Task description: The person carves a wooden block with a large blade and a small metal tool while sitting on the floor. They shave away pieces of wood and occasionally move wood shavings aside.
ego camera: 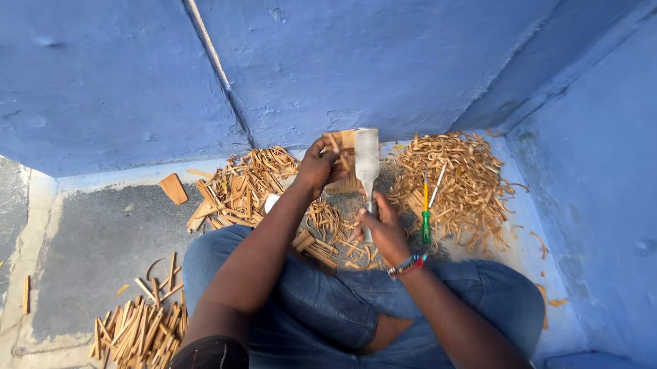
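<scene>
My left hand [319, 166] grips a small bundle of flat wooden pieces [342, 159], held upright on the floor in front of me. My right hand [380, 225] is closed around the handle of a broad flat blade [366, 159] that stands against the right side of those pieces. I sit cross-legged in blue jeans [323, 302], with both arms reaching forward over my knees. A beaded bracelet [406, 265] is on my right wrist.
Curled wood shavings [458, 183] pile at the right, with a green-handled screwdriver [425, 211] and a thin stick lying on them. Split wooden strips [236, 188] lie at the left of my hands, another heap [139, 330] at lower left. Blue walls enclose the corner.
</scene>
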